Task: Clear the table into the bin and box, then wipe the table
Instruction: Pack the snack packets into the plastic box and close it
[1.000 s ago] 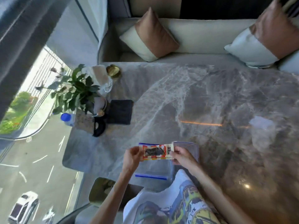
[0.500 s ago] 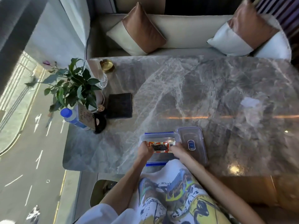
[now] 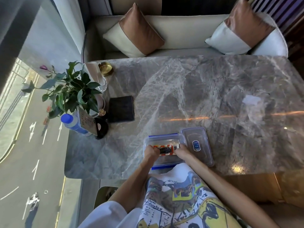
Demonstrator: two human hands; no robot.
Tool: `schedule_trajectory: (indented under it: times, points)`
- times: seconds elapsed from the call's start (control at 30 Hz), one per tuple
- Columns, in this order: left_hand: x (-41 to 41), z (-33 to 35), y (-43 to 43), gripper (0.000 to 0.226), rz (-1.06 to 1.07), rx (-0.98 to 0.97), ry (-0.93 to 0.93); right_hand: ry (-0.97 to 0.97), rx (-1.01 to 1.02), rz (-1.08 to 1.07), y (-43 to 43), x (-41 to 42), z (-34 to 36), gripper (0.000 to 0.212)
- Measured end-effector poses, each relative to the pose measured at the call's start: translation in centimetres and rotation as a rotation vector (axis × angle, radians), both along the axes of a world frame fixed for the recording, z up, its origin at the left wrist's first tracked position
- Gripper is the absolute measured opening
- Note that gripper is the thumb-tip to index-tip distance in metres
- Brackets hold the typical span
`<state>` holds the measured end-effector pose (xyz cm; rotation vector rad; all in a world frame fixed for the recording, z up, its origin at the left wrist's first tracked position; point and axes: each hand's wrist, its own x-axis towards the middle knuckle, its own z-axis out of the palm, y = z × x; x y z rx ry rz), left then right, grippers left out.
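A clear plastic box (image 3: 164, 139) with blue clips stands at the near edge of the marble table (image 3: 189, 89). Inside it lies a red and white snack packet (image 3: 166, 148). My left hand (image 3: 151, 152) grips the packet's left end and my right hand (image 3: 181, 153) grips its right end, both down in the box. The box's clear lid (image 3: 197, 145) lies flat on the table, touching the box on its right. A dark folded cloth (image 3: 121, 109) rests further back on the left.
At the table's left edge stand a potted plant (image 3: 72, 91), a blue-capped bottle (image 3: 72, 123), a small sign card (image 3: 87, 123), a clear glass (image 3: 101, 79) and a brass dish (image 3: 106, 69). A cream sofa (image 3: 181, 30) with two cushions sits behind the table.
Both hands have lowered the snack packet from above the table into the clear box. The camera has tilted, so the whole table sits higher in view.
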<state>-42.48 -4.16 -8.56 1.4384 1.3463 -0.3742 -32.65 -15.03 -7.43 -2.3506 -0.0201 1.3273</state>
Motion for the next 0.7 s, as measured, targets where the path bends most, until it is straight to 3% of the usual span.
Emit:
schedule_trajectory:
  times: [0.17, 0.37, 0.7]
  points:
    - [0.3, 0.3, -0.4, 0.007, 0.014, 0.006, 0.002, -0.023, 0.013, 0.022, -0.4, -0.1, -0.3, 0.030]
    - [0.1, 0.2, -0.8, 0.029, 0.022, -0.007, -0.009, -0.018, 0.032, 0.011, -0.7, -0.2, -0.7, 0.031]
    - [-0.4, 0.9, -1.1, 0.027, 0.040, -0.018, -0.053, 0.004, 0.088, 0.014, -1.2, -0.3, -0.4, 0.032]
